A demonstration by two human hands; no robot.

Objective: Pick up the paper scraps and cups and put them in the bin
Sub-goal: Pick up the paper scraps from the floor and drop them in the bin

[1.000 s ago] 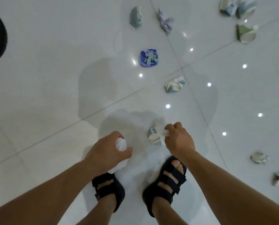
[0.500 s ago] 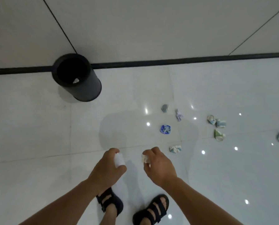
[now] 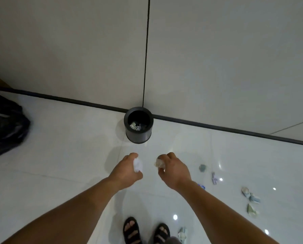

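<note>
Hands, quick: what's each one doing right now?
Left hand: fingers closed on a white paper scrap.
Right hand: fingers closed on a crumpled cup.

place: indoor room, home or office hallway, can't tell which
floor: glossy white tiles (image 3: 62, 155), ceiling spotlights reflected
wall: pale panels (image 3: 217, 59), dark baseboard (image 3: 76, 102)
extras: black bin (image 3: 138, 127) at wall, black rubbish bag (image 3: 6, 127) at left edge

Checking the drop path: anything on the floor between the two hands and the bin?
Nothing visible. The left hand and right hand each hold a scrap, and the floor up to the bin is bare; loose scraps lie off right.
</note>
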